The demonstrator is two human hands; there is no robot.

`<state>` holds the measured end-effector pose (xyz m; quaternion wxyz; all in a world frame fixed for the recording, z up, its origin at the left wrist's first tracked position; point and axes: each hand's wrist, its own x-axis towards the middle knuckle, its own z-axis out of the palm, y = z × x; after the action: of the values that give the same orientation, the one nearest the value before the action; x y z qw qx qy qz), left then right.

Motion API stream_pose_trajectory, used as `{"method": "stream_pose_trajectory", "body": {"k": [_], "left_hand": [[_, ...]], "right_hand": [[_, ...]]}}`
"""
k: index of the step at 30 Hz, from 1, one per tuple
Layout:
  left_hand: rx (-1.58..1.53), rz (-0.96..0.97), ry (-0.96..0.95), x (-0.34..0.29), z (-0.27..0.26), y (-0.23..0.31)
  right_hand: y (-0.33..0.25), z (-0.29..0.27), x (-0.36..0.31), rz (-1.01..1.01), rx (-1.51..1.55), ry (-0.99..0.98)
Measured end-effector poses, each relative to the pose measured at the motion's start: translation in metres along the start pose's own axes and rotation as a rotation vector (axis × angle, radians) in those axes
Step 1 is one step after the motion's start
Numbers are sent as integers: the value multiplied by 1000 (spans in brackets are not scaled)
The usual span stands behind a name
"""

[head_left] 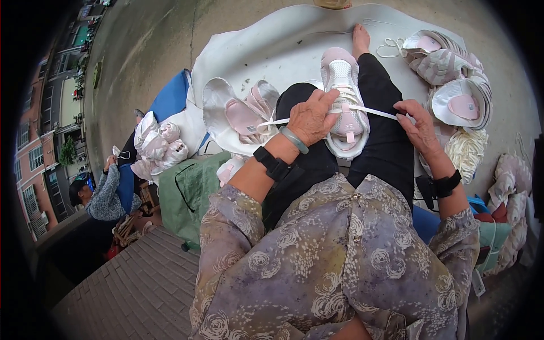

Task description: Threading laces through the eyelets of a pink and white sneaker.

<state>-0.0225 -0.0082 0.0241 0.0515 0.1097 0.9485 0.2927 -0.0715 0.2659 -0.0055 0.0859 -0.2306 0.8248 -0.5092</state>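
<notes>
A pink and white sneaker upper [341,73] lies across my lap, toe pointing away from me. One white shoelace [371,111] runs crosswise through its upper eyelets by the pink tongue. My left hand [313,116] is closed over the left side of the upper, thumb and fingers at the lacing. From under that hand the lace's other end comes out to the left. Off to the right, my right hand [418,126] pinches the stretched lace between bent fingers. Its very tip is hidden by them.
Another pink and white upper [243,113] rests left of my knee. Stacked uppers [462,85] and a bundle of white laces [466,153] are at the right. A green sack [190,184] stands at left. Farther left, another person [110,190] sits near bundled uppers [158,141].
</notes>
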Motion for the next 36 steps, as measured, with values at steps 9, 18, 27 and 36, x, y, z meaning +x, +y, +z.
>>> {"method": "stream_pose_trajectory", "body": {"k": [9,18,27,36], "left_hand": [[7,-36,-36,4,4,5],[119,52,-2,-2,8,9],[262,13,-18,-3,20,16],[317,49,25,-2,20,17]], "right_hand": [[-22,55,35,-172,-178,-51],[-18,59,18,-236,-261,29],[-17,52,18,57,-119,125],[-24,37,8,154,-153,173]]}}
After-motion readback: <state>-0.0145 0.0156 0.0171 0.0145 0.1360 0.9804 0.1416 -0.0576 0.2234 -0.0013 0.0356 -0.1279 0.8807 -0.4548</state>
